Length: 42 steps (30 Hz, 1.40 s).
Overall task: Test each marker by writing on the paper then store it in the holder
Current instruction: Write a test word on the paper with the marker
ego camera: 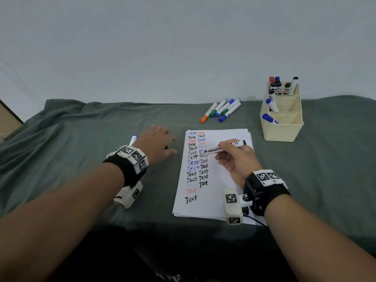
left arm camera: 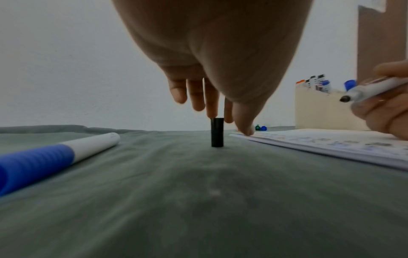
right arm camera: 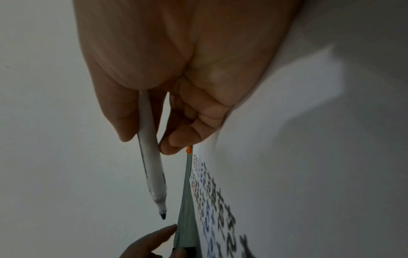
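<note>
Right hand (ego camera: 236,157) grips uncapped marker (ego camera: 221,148) above paper (ego camera: 227,180); left hand (ego camera: 156,144) relaxed at its edge.

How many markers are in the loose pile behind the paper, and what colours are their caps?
Orange-capped marker: 1
Green-capped markers: 2
Blue-capped markers: 2
Total: 5 markers in the loose pile
</note>
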Each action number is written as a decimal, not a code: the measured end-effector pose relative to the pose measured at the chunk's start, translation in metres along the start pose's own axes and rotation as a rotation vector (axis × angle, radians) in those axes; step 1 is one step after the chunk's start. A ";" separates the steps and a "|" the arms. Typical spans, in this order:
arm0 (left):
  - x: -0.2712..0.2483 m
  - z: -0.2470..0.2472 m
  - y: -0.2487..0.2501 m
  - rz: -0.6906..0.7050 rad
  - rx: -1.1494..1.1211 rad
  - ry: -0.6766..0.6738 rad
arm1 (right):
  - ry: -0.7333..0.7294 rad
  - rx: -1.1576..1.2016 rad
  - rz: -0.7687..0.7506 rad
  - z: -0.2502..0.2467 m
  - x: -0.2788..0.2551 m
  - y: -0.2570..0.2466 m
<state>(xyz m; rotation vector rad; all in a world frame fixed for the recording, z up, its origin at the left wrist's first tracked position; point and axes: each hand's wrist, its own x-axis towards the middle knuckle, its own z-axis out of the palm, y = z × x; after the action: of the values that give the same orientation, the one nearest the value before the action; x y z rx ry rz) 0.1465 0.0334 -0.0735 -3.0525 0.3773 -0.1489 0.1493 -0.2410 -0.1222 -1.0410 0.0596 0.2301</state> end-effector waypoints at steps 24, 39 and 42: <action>-0.032 0.026 0.037 0.108 -0.090 -0.631 | -0.242 -0.471 -0.079 0.009 -0.034 -0.004; -0.036 0.021 0.044 0.077 -0.091 -0.642 | -0.277 -0.577 -0.089 0.011 -0.038 -0.004; -0.036 0.021 0.045 0.077 -0.087 -0.640 | -0.272 -0.577 -0.104 0.010 -0.036 -0.004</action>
<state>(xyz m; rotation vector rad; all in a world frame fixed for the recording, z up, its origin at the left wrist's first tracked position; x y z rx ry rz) 0.1032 0.0001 -0.1007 -2.9357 0.4499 0.8397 0.1141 -0.2402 -0.1084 -1.5718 -0.3235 0.3011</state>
